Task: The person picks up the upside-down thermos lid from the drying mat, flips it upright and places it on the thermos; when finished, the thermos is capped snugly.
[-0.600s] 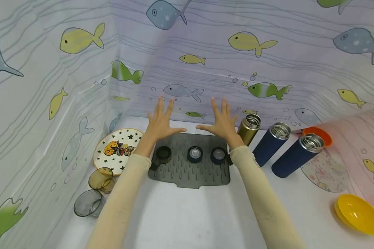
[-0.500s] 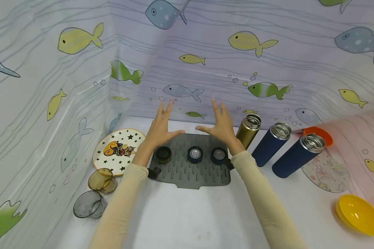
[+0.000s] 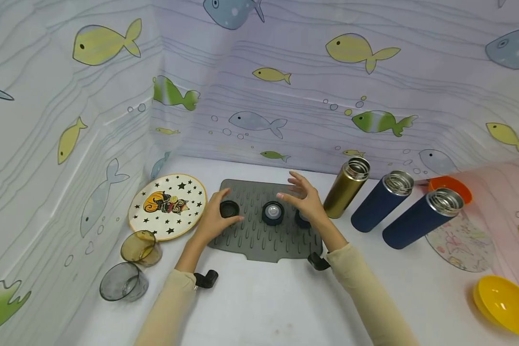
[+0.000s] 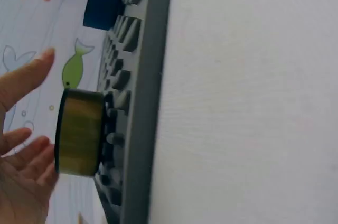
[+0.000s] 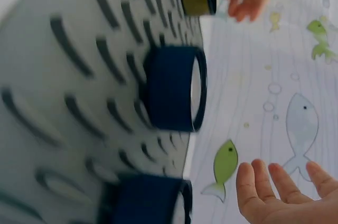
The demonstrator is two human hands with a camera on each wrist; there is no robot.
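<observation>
On a grey ridged mat (image 3: 261, 249) sit a gold-sided bottle lid (image 3: 229, 209) and two dark blue bottle lids, one in the middle (image 3: 273, 213) and one at the right (image 3: 302, 221), the latter partly behind my right hand. My left hand (image 3: 212, 222) is spread at the gold lid, thumb on one side and fingers on the other. In the left wrist view the thumb stands apart from that lid (image 4: 79, 133); whether the fingers touch it I cannot tell. Above the right blue lid hovers my right hand (image 3: 310, 203), fingers parted, holding nothing.
Right of the mat stand an open gold bottle (image 3: 345, 190) and two open blue bottles (image 3: 378, 204) (image 3: 419, 221). Behind them are an orange bowl (image 3: 451, 185) and a patterned plate (image 3: 467, 245); nearer is a yellow bowl (image 3: 506, 307). Left: a starry plate (image 3: 168, 206) and two glasses (image 3: 140, 250) (image 3: 123, 283).
Both hands have come down toward the mat from in front of the back wall. The left hand has reached the gold lid; the right now covers part of a blue lid. The view has shifted slightly.
</observation>
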